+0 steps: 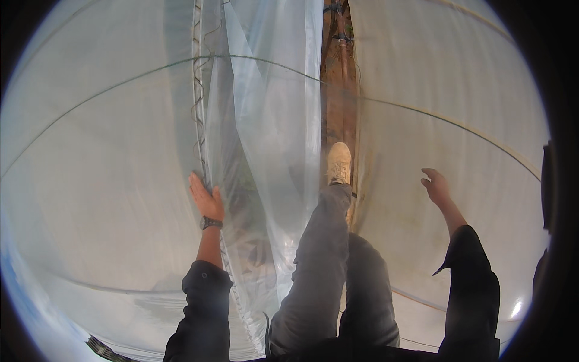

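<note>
My left hand [206, 198], with a dark wristwatch on the wrist, lies flat and open against the edge of a white plastic tunnel cover [108, 181], beside a zigzag wire strip [198, 120] that runs up its edge. My right hand [436, 186] hovers open over the other white plastic cover [458, 108] on the right and holds nothing. My leg in grey trousers reaches forward between the two covers, its pale shoe [339, 163] on a narrow strip of brown soil [339, 78].
A loose sheet of clear plastic film [271, 133] hangs in folds in the gap between the two covers. Thin cords arch over both covers. The soil path between them is narrow.
</note>
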A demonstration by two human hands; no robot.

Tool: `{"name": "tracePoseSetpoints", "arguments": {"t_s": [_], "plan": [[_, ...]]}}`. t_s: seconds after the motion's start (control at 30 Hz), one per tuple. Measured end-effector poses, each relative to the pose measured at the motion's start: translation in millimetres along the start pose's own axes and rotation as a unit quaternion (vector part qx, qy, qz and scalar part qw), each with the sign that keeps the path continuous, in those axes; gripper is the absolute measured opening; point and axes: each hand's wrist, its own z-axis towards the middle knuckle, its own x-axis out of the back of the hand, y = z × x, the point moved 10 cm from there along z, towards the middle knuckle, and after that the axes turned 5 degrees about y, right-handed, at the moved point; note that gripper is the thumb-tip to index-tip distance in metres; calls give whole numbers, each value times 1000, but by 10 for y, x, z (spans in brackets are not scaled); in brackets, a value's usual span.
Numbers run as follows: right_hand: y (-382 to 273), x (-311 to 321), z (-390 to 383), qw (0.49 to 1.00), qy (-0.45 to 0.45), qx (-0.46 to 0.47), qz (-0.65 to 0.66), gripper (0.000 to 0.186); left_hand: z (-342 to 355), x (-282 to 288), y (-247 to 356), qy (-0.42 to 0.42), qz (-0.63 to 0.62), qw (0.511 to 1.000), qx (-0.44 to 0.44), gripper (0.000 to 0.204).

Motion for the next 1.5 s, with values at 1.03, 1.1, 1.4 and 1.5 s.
{"name": "tracePoseSetpoints", "arguments": {"t_s": [1.03, 1.1, 1.4, 1.5], "plan": [[-1652, -1007, 4064, 977, 89, -184, 68, 32, 47, -11, 39, -90, 23, 992, 81, 81], [-1733, -773, 4096, 967, 122, -168, 148, 29, 53, -1, 47, -94, 29, 992, 79, 81], [-2755, 1300, 5014, 913, 200, -12, 354, 24, 122, 48, 118, -128, 29, 986, 106, 86], [-3252, 2045, 5322, 916, 237, 6, 325, 23, 169, 106, 171, -129, 31, 984, 121, 91]]}}
